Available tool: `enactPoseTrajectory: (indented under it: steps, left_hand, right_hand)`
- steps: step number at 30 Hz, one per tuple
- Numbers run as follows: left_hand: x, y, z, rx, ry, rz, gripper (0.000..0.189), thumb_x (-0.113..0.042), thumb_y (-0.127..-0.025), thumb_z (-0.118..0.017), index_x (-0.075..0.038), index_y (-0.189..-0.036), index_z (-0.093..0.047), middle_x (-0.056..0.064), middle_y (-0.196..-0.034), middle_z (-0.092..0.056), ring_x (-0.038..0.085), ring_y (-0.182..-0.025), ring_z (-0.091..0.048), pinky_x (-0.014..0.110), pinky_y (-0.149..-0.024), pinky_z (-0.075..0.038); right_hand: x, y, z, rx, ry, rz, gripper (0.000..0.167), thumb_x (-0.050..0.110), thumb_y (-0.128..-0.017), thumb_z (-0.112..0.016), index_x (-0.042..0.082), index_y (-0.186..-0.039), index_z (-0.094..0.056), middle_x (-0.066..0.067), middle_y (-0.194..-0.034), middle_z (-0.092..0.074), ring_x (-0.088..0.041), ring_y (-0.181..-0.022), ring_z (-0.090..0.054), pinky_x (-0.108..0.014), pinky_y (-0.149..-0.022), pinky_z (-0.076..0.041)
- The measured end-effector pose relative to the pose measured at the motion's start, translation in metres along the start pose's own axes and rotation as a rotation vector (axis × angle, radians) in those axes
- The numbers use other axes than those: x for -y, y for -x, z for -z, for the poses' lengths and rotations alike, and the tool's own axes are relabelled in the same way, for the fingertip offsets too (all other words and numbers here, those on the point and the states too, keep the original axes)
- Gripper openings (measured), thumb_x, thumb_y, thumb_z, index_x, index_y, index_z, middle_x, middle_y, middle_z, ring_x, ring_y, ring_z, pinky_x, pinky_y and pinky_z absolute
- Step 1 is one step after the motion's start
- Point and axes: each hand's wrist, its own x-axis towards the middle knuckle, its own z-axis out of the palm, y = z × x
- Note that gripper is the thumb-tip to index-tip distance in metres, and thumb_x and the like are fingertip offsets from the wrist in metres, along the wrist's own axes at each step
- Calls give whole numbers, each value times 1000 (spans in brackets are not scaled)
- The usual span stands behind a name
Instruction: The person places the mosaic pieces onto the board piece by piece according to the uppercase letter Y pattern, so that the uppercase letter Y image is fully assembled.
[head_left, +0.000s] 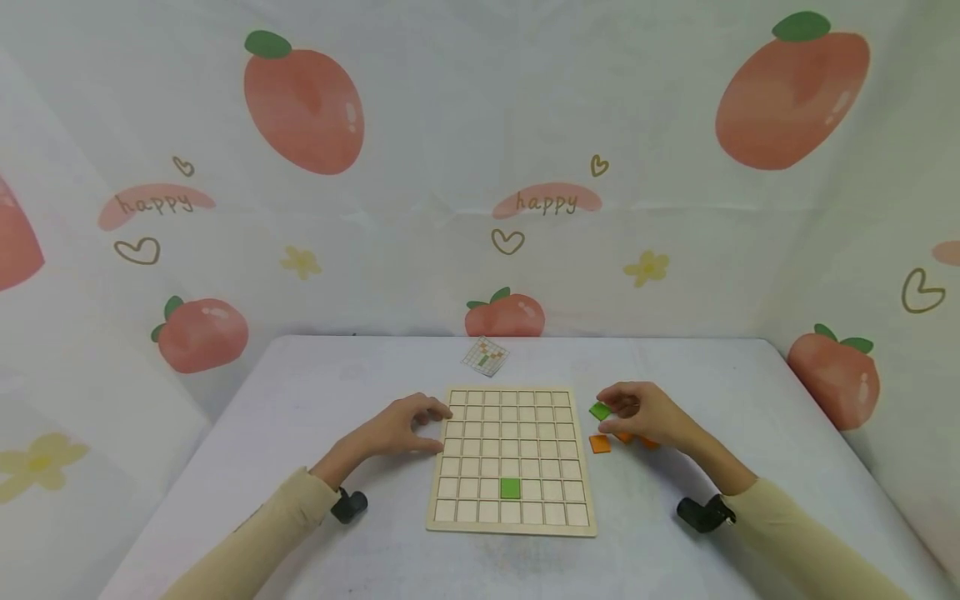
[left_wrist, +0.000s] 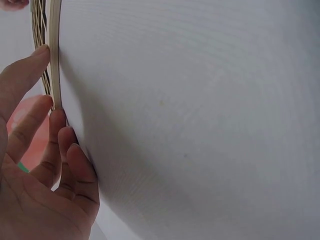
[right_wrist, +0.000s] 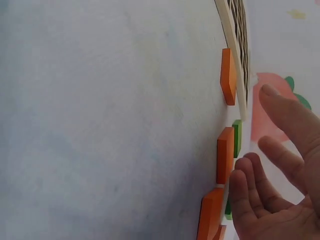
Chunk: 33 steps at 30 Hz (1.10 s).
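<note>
A pale wooden grid board (head_left: 512, 529) lies on the table, with one green square tile (head_left: 510, 488) in a cell of its second row from the front. At the board's left edge is my left hand (head_left: 397, 427), its thumb and fingertips spread along the rim; the left wrist view shows them touching the board's side (left_wrist: 55, 60). My right hand (head_left: 651, 414) hovers over loose tiles right of the board, thumb and fingers apart with nothing between them. A green tile (head_left: 600, 411) and an orange tile (head_left: 600, 444) show beside it; more orange tiles (right_wrist: 225, 155) are partly hidden under it.
Behind the board lies a small card (head_left: 486, 357) printed with a coloured grid pattern. A white cloth covers the table (head_left: 337, 375), and a fruit-patterned curtain (head_left: 420, 167) hangs behind it. Each wrist wears a small black camera (head_left: 349, 506).
</note>
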Motion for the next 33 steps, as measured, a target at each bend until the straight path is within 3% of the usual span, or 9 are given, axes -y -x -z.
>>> enactPoseTrajectory:
  steps: [17,33]
  left_hand:
    - [-4,1,1,0,-3,-2,45,-19,-86,-84,-5,-124,-66,6,-115,-62,26,-102,-58,43,-90,-48]
    - [0,-1,0,3,-12,-12,45,-20,-86,-85,-6,-124,-66,5,-114,-61,23,-102,-57,42,-90,-48]
  right_hand:
    - [1,-13,-14,-82,115,-66,41,18,-78,-90,-1,-108,-73,-3,-98,-69,-21,-86,-61,-31,-76,-51]
    - [-2,-15,-18,-99,91,-45,27,8,-82,-85,-1,-105,-74,-3,-96,-70,-20,-83,-61,-28,-72,-52]
